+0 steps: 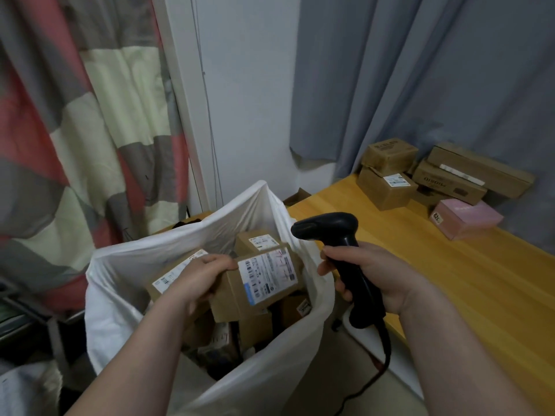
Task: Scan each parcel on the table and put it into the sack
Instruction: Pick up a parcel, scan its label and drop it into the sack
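**Item 1, parcel** (pixel 258 283): brown cardboard, white shipping label uppermost. Held tilted over the open mouth of the sack (pixel 120 280), just above the other parcels (pixel 261 240) inside. Gripped at its left end by the left hand (pixel 201 277), fingers curled close together over the top edge, thumb out of sight.

**Item 2, scanner** (pixel 327 226): black, pistol-shaped, corded. Held upright in the right hand (pixel 369 274), fingers wrapped close together round the grip. Head pointed left toward the parcel's label, just beside the sack's right rim. Cable (pixel 381 364) trailed down from the base of the handle.

**Item 3, sack:** white plastic, stood open beside the table's near left edge. Contained several labelled brown boxes.

**Item 4, table** (pixel 450 280): yellow wood, at right. Bore at its far end a cluster of brown cardboard boxes (pixel 387 190), some stacked, and one pink box (pixel 467 219) in front, well apart from both hands.

**Backdrop:** grey curtain (pixel 420 70) behind the table; patchwork curtain (pixel 75 115) of red, grey and cream at left.
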